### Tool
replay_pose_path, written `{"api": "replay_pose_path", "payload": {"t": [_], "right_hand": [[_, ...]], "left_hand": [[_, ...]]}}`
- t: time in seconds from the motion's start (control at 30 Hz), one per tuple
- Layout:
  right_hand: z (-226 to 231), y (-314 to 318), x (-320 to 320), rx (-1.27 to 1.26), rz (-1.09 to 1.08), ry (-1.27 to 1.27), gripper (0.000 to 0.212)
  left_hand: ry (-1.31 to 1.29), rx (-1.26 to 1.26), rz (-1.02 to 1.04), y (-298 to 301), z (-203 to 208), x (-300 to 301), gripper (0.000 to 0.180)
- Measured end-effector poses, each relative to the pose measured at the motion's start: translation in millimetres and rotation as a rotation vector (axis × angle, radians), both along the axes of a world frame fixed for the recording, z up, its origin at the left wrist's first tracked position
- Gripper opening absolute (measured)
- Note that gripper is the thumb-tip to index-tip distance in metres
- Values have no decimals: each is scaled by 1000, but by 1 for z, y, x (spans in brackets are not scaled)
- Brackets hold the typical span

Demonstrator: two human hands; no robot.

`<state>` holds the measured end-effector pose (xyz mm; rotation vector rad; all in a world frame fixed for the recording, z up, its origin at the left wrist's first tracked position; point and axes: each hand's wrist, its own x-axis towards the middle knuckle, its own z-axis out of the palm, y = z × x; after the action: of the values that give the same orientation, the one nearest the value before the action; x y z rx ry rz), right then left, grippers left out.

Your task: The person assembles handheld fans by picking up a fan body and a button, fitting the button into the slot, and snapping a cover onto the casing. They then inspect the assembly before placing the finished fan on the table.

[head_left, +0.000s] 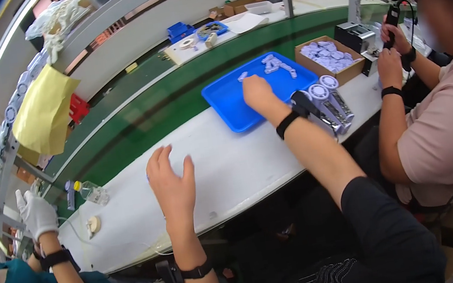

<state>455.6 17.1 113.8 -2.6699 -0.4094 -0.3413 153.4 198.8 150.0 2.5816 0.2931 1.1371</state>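
My right hand [261, 96] is over the blue tray [228, 119], its fingers closed at a small pale lavender plastic part [242, 76] that shows at the fingertips. Several similar lavender parts [278, 66] lie together at the far side of the tray. My left hand [173, 186] hovers above the white worktop [231, 170], fingers apart and holding nothing. Just right of my right wrist, several lavender handheld devices with round heads [330, 99] lie side by side, partly hidden by my forearm.
A cardboard box [331, 58] full of lavender parts stands beyond the devices. At right, a co-worker [440, 121] holds a black tool [392, 17]. A gloved co-worker's hand [38, 213] is at left, near a yellow-capped bottle [92, 192] and a tape roll [93, 224]. A green conveyor belt [167, 100] runs behind.
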Motion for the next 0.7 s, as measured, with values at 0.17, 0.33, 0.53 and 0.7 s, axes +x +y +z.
{"api": "replay_pose_path", "payload": {"t": [0.17, 0.33, 0.53, 0.7], "right_hand": [[24, -72, -151, 869, 162, -226, 28], [-6, -132, -254, 1396, 162, 15, 28], [-26, -156, -268, 1518, 252, 51, 27], [-30, -165, -260, 1257, 201, -6, 26]], "left_hand": [[-69, -252, -419, -61, -5, 104, 35], [10, -87, -801, -154, -36, 184, 42], [168, 111, -921, -172, -42, 194, 56], [328, -33, -758, -130, -4, 109, 66]]}}
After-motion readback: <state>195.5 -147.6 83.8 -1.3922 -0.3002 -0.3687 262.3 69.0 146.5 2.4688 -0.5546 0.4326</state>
